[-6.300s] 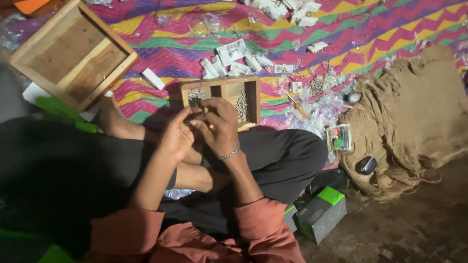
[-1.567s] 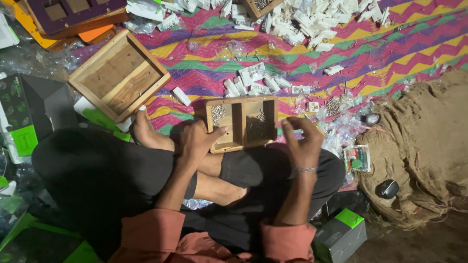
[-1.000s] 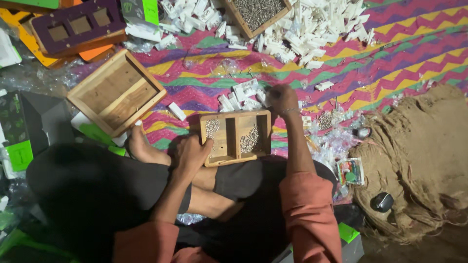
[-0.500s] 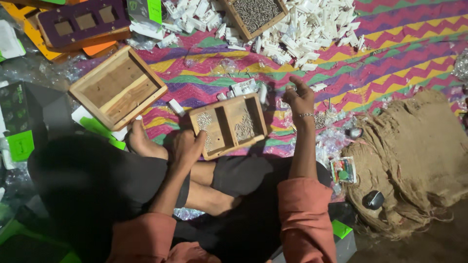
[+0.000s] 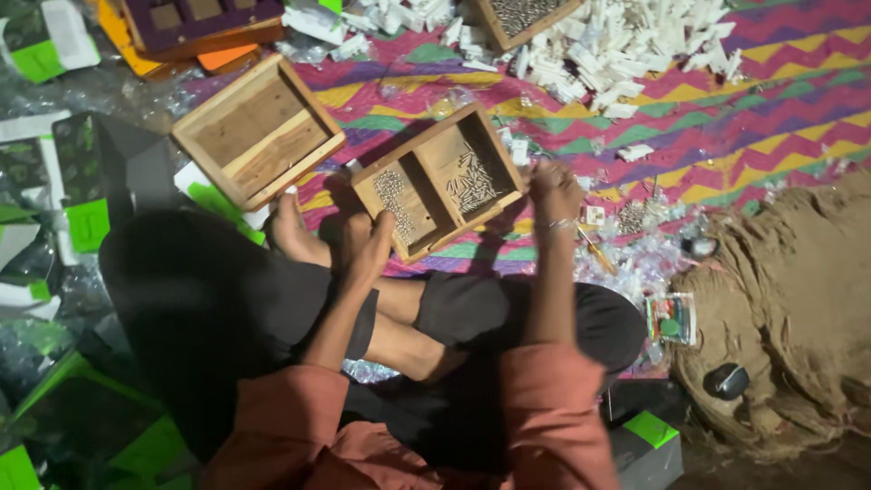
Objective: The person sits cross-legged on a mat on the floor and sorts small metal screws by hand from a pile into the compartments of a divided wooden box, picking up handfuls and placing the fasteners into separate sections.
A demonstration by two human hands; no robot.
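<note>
A two-compartment wooden tray (image 5: 419,164) lies tilted on the zigzag cloth just beyond my crossed legs. Small metal pieces sit in both compartments. My left hand (image 5: 367,247) grips the tray's near left edge, fingers over the rim by the left compartment. My right hand (image 5: 553,188) is at the tray's right corner, fingers curled; nothing shows in them. A loose pile of small white pieces (image 5: 626,45) lies farther out, beyond the right hand.
An empty wooden box (image 5: 259,136) stands to the left of the tray, a purple tray (image 5: 200,18) and another box of metal pieces (image 5: 522,14) at the top. Brown burlap (image 5: 789,308) lies at right, with green-and-black cartons (image 5: 649,440) near my right knee.
My right hand has drawn back from the white pile to the tray's right corner. The tray has shifted and turned a little under my left hand.
</note>
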